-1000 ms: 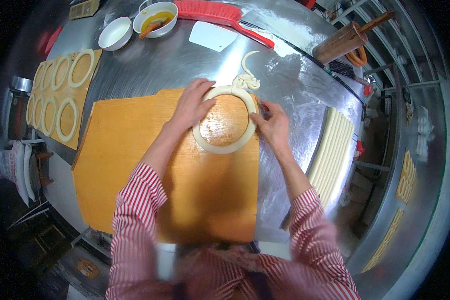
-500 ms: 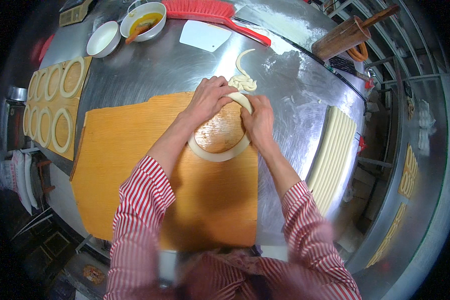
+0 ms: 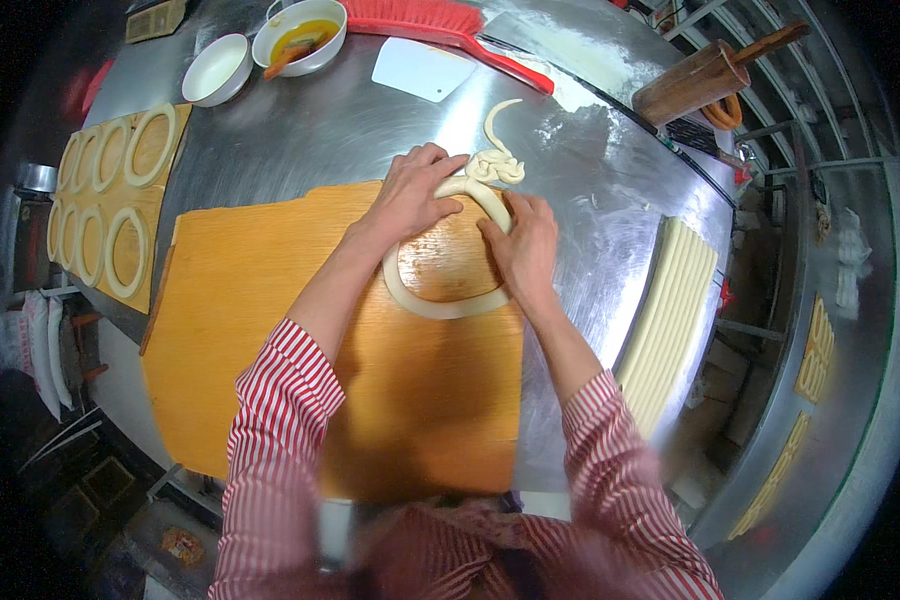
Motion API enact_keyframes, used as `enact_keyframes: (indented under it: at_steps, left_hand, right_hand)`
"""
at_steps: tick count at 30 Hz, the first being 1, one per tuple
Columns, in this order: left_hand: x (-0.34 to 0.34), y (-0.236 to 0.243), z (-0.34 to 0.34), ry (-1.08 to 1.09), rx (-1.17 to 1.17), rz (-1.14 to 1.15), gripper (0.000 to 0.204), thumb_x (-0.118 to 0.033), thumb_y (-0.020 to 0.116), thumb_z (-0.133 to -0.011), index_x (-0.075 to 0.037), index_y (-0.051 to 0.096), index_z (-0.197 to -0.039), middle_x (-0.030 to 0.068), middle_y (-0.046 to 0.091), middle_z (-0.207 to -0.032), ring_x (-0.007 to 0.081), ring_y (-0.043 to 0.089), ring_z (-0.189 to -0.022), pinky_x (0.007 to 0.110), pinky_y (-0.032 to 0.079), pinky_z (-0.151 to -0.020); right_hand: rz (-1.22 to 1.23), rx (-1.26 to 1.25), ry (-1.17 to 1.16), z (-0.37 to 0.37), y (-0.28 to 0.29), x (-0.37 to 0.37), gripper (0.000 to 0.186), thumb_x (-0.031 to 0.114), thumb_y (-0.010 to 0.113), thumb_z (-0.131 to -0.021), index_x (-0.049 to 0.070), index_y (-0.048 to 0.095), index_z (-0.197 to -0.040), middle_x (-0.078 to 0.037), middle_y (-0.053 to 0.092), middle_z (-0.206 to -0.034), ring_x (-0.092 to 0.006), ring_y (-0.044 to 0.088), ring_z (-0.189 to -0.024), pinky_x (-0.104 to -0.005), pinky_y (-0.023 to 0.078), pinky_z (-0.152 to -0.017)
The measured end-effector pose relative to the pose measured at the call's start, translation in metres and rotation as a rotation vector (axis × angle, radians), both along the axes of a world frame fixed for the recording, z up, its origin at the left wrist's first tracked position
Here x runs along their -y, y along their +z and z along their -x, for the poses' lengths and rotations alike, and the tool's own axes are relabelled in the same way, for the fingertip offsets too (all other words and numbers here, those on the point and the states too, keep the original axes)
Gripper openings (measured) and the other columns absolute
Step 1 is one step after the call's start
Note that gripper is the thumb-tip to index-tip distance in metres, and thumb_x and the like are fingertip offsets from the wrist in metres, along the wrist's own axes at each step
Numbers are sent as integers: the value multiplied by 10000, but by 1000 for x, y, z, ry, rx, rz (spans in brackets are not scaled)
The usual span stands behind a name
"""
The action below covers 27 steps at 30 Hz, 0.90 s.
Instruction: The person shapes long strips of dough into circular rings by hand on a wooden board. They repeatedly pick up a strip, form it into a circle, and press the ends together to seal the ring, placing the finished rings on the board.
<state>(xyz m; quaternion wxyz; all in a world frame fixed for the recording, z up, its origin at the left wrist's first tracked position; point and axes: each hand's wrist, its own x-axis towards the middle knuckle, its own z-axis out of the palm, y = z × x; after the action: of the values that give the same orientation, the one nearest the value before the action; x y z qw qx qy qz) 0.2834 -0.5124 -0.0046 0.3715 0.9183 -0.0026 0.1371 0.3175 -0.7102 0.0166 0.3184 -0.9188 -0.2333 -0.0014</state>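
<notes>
– Left hand [image 3: 410, 195] first. What do you read?

– Partly closed. Fingers together along the outside of the dough ring [image 3: 448, 308], thumb toward the inside, dough between. From my remote seat I can't tell how firmly it presses.

– Right hand [image 3: 528, 245]?

– Near mirror of the left: thumb at the inner edge, fingers around the outer, opening narrowed to about the thickness of the dough. My reading: a hold from both sides supports the curve without flattening it.

– Where's the ring?

– Upper right part of the large wooden board [image 3: 270, 330]. Lower arc lies on the wood, no hand on it. I suspect that spot suits the reach, both forearms coming in from the near side.

– Beyond it?

– Dough scraps [image 3: 492, 165], a twisted heap with a curling tail, on the metal desk [image 3: 270, 140] just past the far arc. Touching or not, I can't tell. Pale dough strips [image 3: 670, 310] lie side by side to the right; handy for that arm, I'd say.

– Left side?

– Smaller board [image 3: 157, 205], more rings in two rows, presumably ordered to save room. Far side: white scraper [image 3: 420, 68], red brush [image 3: 415, 18], both probably parked there to leave the hands space.
</notes>
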Motion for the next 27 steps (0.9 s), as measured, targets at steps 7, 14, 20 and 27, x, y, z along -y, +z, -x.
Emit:
enact_keyframes:
  at_steps: [7,14,20,27]
  left_hand:
    - [-6,-9,6,-23,-81,-41,403,-175,745,-827,-106,694,-1221,100,597,-1036,291,555,-1019,407,419,-940]
    - [-10,-16,12,-29,-18,-43,409,-178,718,-844,-94,671,-1241,110,605,-1062,305,555,-1042,418,420,-938]
    - [12,7,49,23,137,-133,455,-107,726,-823,-84,639,-1268,141,605,-1175,319,553,-1128,428,426,-977]
    - [95,26,141,-241,-39,-9,516,-8,688,-816,-29,587,-1321,173,586,-1207,366,536,-1144,448,449,-967]
  right_hand:
    - [-156,-139,-44,-21,-17,-8,346,63,754,-776,1,717,-1114,-165,654,-1055,-345,610,-1036,-396,494,-916]
    - [-145,-184,-75,0,-17,19,455,33,725,-761,-19,663,-1209,-199,581,-1220,-364,562,-1136,-421,447,-1015]
    - [-182,-283,-168,47,16,55,589,84,754,-764,-46,577,-1310,-217,516,-1357,-380,484,-1273,-433,377,-1110]
    - [219,-30,-287,123,30,202,688,91,642,-909,-69,314,-1493,-301,276,-1565,-456,288,-1447,-514,255,-1192]
